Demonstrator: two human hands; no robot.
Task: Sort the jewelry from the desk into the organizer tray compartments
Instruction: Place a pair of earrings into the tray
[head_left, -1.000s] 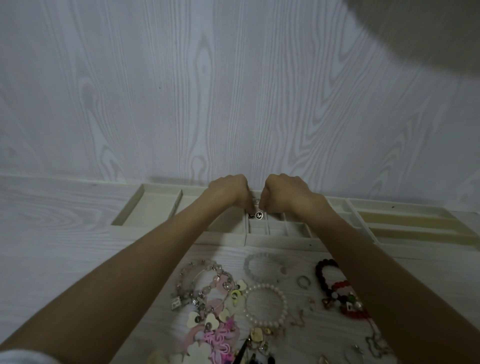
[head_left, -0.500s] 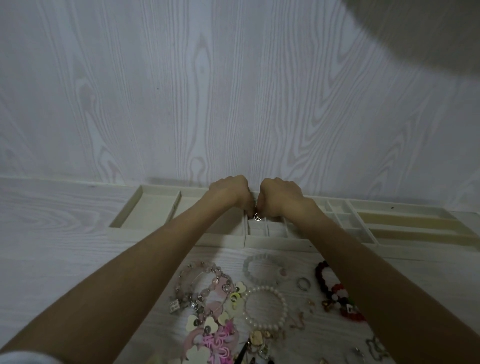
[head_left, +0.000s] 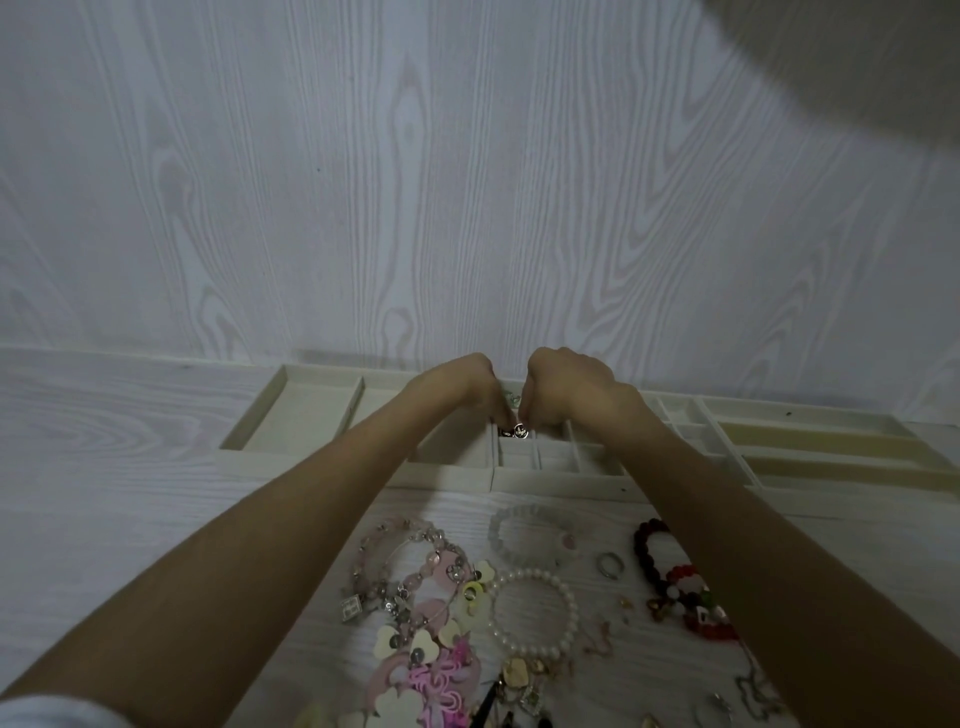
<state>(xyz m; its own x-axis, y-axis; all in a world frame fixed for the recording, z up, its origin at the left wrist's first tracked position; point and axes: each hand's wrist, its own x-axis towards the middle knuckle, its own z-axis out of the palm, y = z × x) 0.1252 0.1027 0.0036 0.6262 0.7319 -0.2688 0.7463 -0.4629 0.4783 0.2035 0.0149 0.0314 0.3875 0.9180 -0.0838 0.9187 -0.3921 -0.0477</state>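
Both hands reach out over the tray (head_left: 311, 457), which sits at the far edge of the counter (head_left: 104, 493), right up against the wall (head_left: 467, 182). The left hand (head_left: 462, 387) and the right hand (head_left: 566, 395) are curled, knuckles up, and almost touch. Together they pinch a small charm (head_left: 518, 430) that hangs just over the little boxes in the middle of the tray. It is too small to tell what it is, and the fingertips are hidden under the hands. The big box on the left of the tray has open room, and so do the long boxes on the right. Between the arms, near the tray's front edge, lie a clear bracelet (head_left: 530, 532), a pearl bracelet (head_left: 535, 613), a ring (head_left: 610, 564) and a red bracelet (head_left: 670, 582), which is partly hidden by the right arm. A heap of pink hearts (head_left: 415, 649) runs off the bottom edge. The counter on the left has lots of bare room.
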